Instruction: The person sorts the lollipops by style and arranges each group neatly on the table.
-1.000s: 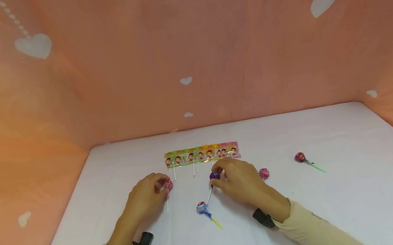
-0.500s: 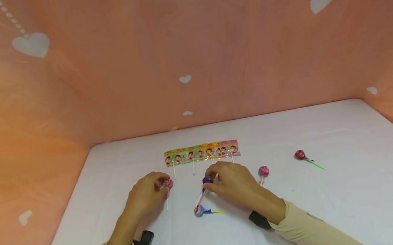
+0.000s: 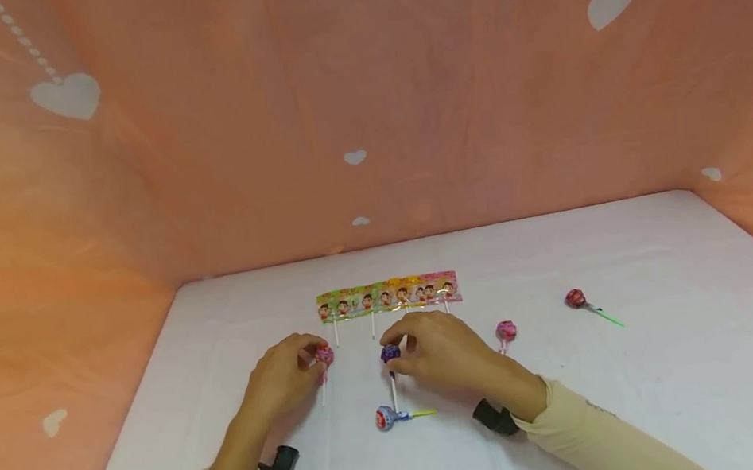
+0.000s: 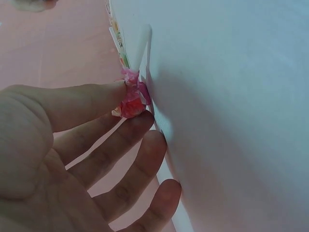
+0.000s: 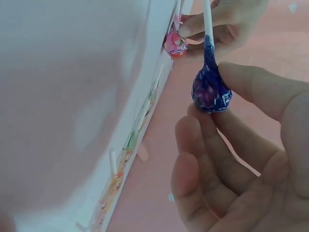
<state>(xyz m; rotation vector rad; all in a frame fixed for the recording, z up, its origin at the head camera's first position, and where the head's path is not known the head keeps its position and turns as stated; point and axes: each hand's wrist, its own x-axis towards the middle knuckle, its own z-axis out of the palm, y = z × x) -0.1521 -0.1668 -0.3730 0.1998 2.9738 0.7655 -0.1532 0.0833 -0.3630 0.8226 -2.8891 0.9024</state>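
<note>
My left hand (image 3: 285, 374) pinches a pink-wrapped lollipop (image 4: 133, 102) by its candy head, close to the white table. Its white stick points toward me in the head view. Between thumb and fingers, my right hand (image 3: 441, 345) holds a dark purple-blue lollipop (image 5: 211, 92) by its head. That white stick also points toward me, its end by a blue-wrapped lollipop (image 3: 385, 418) with a red patch and yellow stick. This blue one lies sideways on the table just in front of the right hand.
Behind the hands, flat lollipops in green, yellow and pink packets (image 3: 388, 297) lie in a row, sticks toward me. Another pink lollipop (image 3: 506, 332) lies right of my right hand. Farther right is a dark red lollipop (image 3: 576, 298) with a green stick. Peach cloth (image 3: 401, 103) walls the table.
My right hand has moved left with the purple-blue lollipop, its stick turning to point straight toward me. The blue lollipop on the table has swung round to lie sideways. My left hand stays put.
</note>
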